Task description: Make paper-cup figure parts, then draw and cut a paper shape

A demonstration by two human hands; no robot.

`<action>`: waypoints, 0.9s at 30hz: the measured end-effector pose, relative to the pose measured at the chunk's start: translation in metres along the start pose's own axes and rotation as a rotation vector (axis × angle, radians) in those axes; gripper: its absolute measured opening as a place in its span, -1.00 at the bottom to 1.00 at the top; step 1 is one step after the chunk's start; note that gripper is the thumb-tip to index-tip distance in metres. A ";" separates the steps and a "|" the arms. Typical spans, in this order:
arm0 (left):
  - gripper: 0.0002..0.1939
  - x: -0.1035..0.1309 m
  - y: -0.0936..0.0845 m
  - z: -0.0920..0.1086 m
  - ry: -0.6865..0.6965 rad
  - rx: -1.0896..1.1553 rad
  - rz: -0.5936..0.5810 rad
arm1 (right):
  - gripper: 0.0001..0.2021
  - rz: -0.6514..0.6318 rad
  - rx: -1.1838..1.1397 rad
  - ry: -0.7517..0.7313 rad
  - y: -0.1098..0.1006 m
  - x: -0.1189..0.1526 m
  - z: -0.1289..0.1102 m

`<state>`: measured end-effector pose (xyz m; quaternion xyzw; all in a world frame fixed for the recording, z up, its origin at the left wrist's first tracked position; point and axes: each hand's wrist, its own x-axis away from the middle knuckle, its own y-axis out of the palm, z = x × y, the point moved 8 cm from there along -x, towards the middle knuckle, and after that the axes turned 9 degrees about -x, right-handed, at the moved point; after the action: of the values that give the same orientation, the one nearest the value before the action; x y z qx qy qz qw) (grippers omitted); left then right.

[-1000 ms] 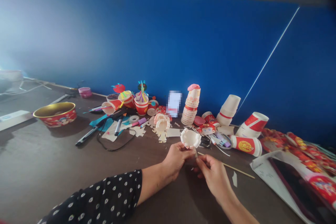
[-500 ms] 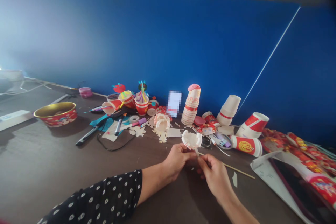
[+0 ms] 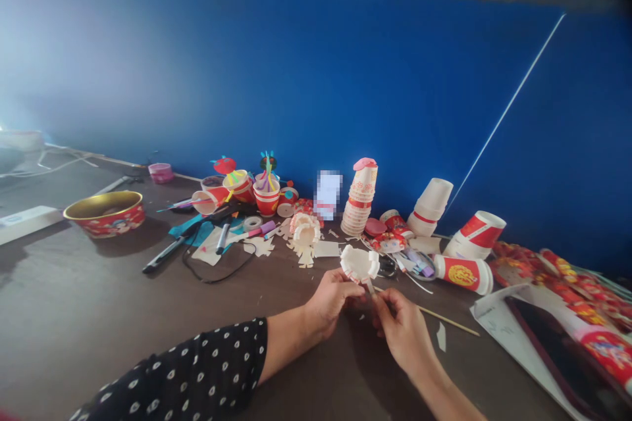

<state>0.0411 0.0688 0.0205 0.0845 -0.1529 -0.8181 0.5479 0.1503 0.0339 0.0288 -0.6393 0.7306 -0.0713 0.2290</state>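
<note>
A white paper cup cut down low, its rim curled in notched segments (image 3: pixel 359 264), is pinched from the left by my left hand (image 3: pixel 330 301). A narrow pale strip (image 3: pixel 370 286) comes down from the cup's right underside. My right hand (image 3: pixel 403 323) is closed with thumb and forefinger on the lower end of this strip. My other right fingers are partly hidden behind the thumb. A thin wooden stick (image 3: pixel 450 321) lies on the table behind and right of my right hand, and a white paper scrap (image 3: pixel 441 337) is beside it.
At the back stand a tall stack of paper cups (image 3: pixel 363 200) and white cups (image 3: pixel 430 207). Another cut cup (image 3: pixel 307 234) lies left of my hands. Farther left are markers (image 3: pixel 223 239), a black cable (image 3: pixel 217 281) and a gold-lined bowl (image 3: pixel 105 216). A phone (image 3: pixel 557 348) lies right.
The cut cup has shifted slightly left and tilted a little. My left thumb has moved back a bit from the strip, and more of the strip shows between my hands.
</note>
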 end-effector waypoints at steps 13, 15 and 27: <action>-0.76 -0.002 -0.007 -0.005 -0.047 0.023 0.092 | -0.69 0.018 0.067 -0.020 -0.001 0.001 -0.004; -0.76 -0.003 -0.009 -0.008 -0.046 0.015 0.101 | -0.69 0.021 0.079 -0.027 -0.002 0.001 -0.005; -0.74 -0.002 -0.002 -0.004 -0.003 0.039 0.035 | -0.67 0.017 0.188 -0.051 -0.002 0.000 -0.009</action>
<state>0.0415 0.0707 0.0161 0.0911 -0.1709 -0.8054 0.5603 0.1480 0.0321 0.0379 -0.6105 0.7198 -0.1215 0.3072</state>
